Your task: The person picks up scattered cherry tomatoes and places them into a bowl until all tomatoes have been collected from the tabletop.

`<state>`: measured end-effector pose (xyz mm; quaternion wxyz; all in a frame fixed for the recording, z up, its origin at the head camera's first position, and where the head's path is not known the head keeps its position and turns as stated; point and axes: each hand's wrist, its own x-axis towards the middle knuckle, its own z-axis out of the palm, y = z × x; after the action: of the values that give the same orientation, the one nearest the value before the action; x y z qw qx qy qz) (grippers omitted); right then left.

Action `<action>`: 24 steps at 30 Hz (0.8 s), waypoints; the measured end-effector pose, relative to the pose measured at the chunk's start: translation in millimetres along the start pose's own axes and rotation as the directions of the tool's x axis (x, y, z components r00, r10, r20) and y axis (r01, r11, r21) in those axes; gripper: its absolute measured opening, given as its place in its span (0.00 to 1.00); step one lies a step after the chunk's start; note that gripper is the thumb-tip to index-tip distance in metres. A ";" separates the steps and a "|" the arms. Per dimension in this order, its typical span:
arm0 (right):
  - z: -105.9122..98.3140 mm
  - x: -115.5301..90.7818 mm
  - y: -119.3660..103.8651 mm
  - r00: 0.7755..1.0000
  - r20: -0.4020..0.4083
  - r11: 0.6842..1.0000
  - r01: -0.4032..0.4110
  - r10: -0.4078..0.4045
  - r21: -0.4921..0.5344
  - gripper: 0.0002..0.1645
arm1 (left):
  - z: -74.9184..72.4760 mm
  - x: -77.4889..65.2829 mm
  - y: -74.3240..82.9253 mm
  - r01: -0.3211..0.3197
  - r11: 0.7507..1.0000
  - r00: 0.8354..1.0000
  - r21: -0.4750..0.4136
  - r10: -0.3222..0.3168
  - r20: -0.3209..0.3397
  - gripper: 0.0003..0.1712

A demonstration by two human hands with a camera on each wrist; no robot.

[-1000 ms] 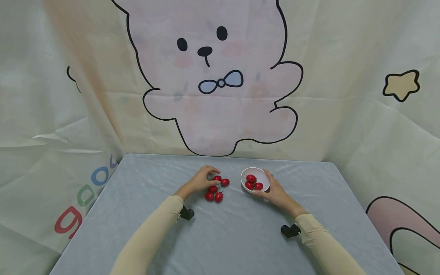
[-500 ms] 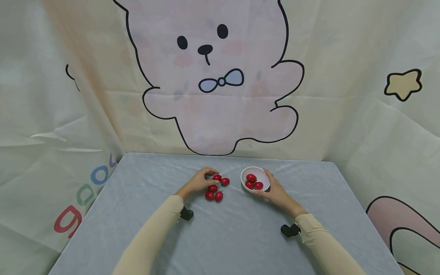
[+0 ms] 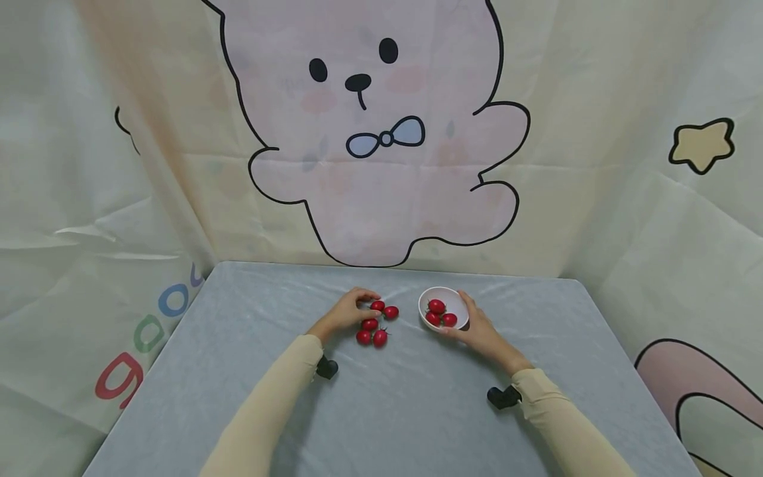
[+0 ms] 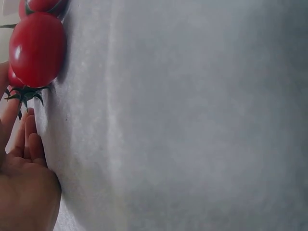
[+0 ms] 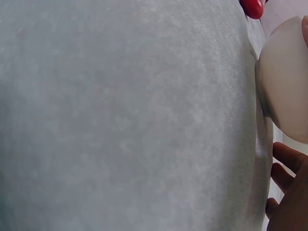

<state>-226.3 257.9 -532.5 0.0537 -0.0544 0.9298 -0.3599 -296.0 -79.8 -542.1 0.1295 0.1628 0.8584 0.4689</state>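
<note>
In the head view, my left hand (image 3: pixel 346 313) reaches in from the left, thumb and fingers on either side of one red cherry tomato (image 3: pixel 377 305) at the back of a loose cluster. Close by lie several more, including a tomato (image 3: pixel 391 312) to its right and a tomato (image 3: pixel 380 338) at the front. The left wrist view shows a tomato (image 4: pixel 37 50) large, beside the left hand (image 4: pixel 29 187). My right hand (image 3: pixel 481 334) grips the right side of a white bowl (image 3: pixel 457 299) holding three tomatoes. The bowl (image 5: pixel 286 77) stands on the table in the right wrist view.
A pale blue-grey cloth (image 3: pixel 411 404) covers the table. Behind it hangs a curtain (image 3: pixel 369 199) printed with a bear; more printed fabric borders both sides. Each wrist carries a black camera mount, such as the right mount (image 3: pixel 503 397).
The head view has tilted slightly, so everything sits a little differently in it. Both hands, the bowl and the tomatoes keep their places otherwise.
</note>
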 end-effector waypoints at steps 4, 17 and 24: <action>0.2 -0.5 -0.8 1.000 0.001 1.000 -0.004 0.004 0.005 0.68 | 0.8 -0.1 1.5 -0.008 1.000 1.000 0.015 0.008 -0.002 0.22; -0.3 1.1 -0.9 1.000 -0.002 1.000 -0.011 0.011 -0.001 0.68 | 1.2 -0.6 2.7 -0.087 0.995 0.996 0.044 0.088 -0.029 0.19; 1.1 2.1 -1.3 1.000 -0.009 1.000 0.003 -0.003 0.008 0.69 | 2.8 3.5 -0.2 -0.053 0.998 0.998 0.025 0.054 -0.031 0.18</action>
<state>-228.1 255.9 -532.6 0.0490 -0.0541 0.9285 -0.3640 -298.2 -76.3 -544.0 0.1014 0.1800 0.8612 0.4644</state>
